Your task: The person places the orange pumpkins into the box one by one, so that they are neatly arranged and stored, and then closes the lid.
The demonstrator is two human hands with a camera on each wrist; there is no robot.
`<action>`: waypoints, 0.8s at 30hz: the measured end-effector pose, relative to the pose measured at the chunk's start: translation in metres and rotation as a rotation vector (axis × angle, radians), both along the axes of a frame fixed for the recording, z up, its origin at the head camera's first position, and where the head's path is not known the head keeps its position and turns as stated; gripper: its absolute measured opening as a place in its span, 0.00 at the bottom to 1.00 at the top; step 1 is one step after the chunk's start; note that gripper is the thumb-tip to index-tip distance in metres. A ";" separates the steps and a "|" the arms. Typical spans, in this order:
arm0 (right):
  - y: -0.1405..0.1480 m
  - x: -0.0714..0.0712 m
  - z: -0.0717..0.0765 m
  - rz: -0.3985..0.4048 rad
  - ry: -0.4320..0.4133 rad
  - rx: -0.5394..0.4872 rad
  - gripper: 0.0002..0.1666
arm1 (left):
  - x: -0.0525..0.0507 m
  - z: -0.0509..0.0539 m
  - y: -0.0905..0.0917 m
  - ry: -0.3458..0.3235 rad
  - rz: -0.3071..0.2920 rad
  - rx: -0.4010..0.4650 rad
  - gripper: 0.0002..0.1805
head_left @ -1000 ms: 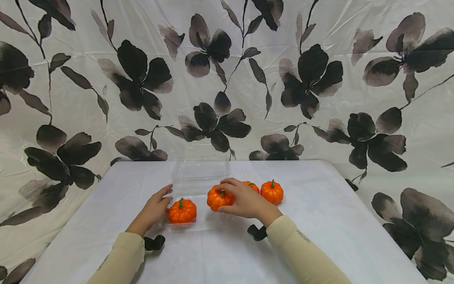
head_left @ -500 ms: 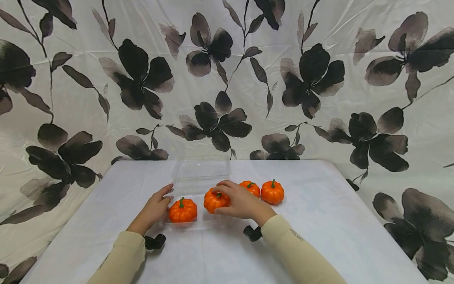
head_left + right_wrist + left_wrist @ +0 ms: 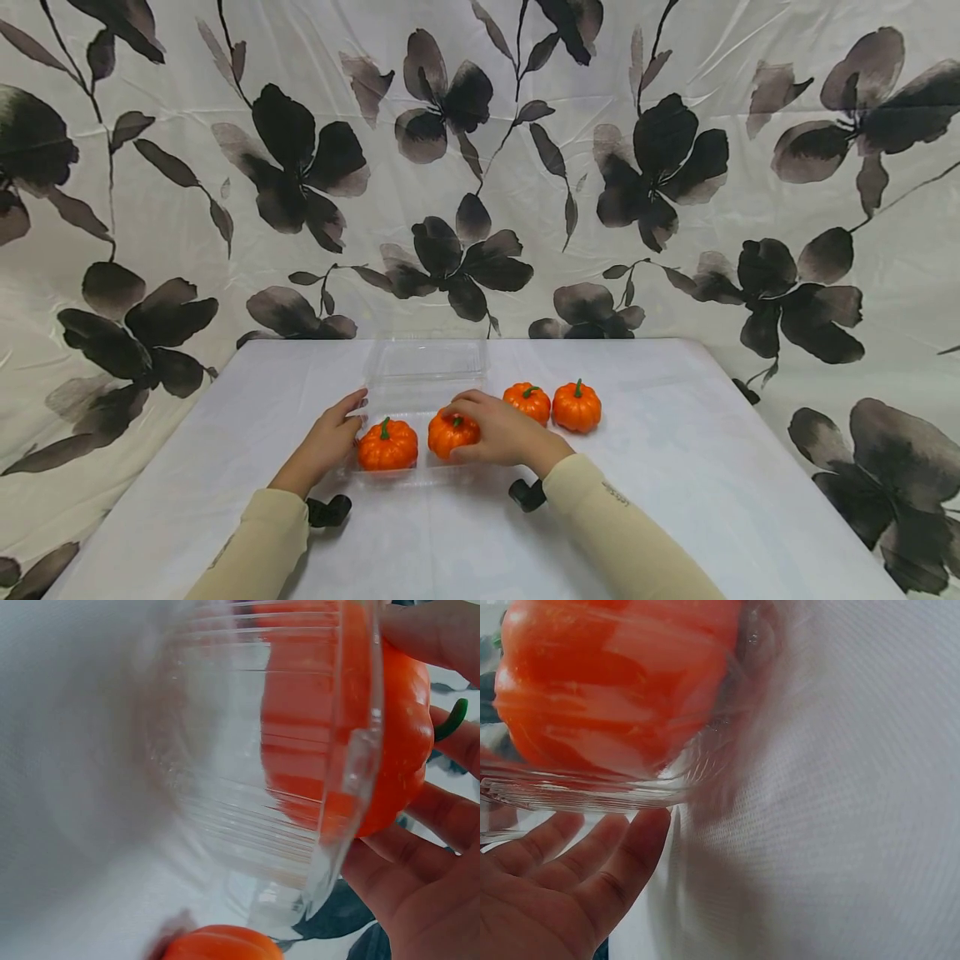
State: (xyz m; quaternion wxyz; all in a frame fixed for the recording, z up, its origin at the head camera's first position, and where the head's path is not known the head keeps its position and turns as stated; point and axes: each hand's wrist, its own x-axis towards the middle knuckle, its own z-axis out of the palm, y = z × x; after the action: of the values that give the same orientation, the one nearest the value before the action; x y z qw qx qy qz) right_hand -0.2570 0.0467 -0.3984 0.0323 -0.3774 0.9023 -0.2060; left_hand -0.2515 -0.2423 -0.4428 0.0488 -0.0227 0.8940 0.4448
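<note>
A clear plastic clamshell container [image 3: 444, 475] lies with its lid [image 3: 429, 362] folded back towards the far edge. One orange pumpkin [image 3: 387, 447] with a green stem sits in its left part. My right hand [image 3: 504, 429] grips a second pumpkin [image 3: 448, 435] over the right part. In the right wrist view this pumpkin [image 3: 401, 742] is partly below the container's rim, fingers and thumb around its sides. At the container's left side is my left hand [image 3: 324, 440]. Its extended fingers [image 3: 634, 847] touch the outside under the rim in the left wrist view.
Two more pumpkins stand right of the container, a nearer-left one [image 3: 528, 403] and one at the far right [image 3: 577, 407]. A white cloth covers the table [image 3: 660, 492]. Behind it hangs a floral curtain [image 3: 555, 292]. Black camera mounts [image 3: 527, 495] sit at the wrists.
My right hand has moved left and down with its pumpkin, lowering it into the container's right part. The pumpkin behind that hand is now more visible. My left hand has stayed put.
</note>
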 end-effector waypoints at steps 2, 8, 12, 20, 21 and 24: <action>0.000 -0.001 -0.002 0.007 -0.007 -0.005 0.27 | 0.000 0.000 0.000 0.001 0.001 0.000 0.32; -0.001 -0.002 -0.005 0.009 -0.031 -0.005 0.26 | 0.000 -0.001 0.000 0.009 0.002 -0.006 0.32; -0.002 -0.003 -0.006 0.014 -0.039 0.009 0.26 | 0.000 -0.002 -0.001 0.015 0.002 -0.010 0.32; -0.007 -0.002 -0.005 0.008 -0.065 0.053 0.26 | 0.000 -0.001 0.000 0.003 0.002 -0.004 0.32; -0.007 -0.002 -0.006 0.006 -0.066 0.058 0.26 | 0.000 0.000 0.000 0.001 0.001 -0.004 0.32; -0.009 -0.003 -0.007 0.004 -0.065 0.075 0.26 | 0.000 0.000 0.000 -0.001 0.000 0.002 0.32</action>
State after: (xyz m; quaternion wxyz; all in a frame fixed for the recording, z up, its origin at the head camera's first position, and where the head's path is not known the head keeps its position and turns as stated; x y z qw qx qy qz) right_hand -0.2598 0.0378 -0.4050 0.0759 -0.3708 0.9071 -0.1841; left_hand -0.2514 -0.2424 -0.4424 0.0493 -0.0227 0.8935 0.4458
